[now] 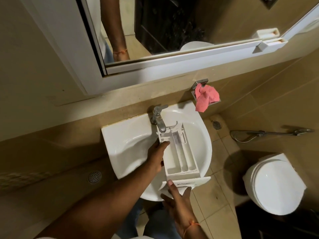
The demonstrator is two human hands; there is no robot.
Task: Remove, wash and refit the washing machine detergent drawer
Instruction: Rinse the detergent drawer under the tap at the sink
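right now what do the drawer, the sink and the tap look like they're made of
Detergent drawer: looks like white moulded plastic, matte, with thin compartment walls.
Sink: probably glazed ceramic, glossy white with soft highlights.
Tap: polished metal, likely chrome-plated, given its mirror-like reflections.

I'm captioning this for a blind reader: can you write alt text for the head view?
Left hand and right hand hold a white detergent drawer in a white sink, its far end under the faucet.
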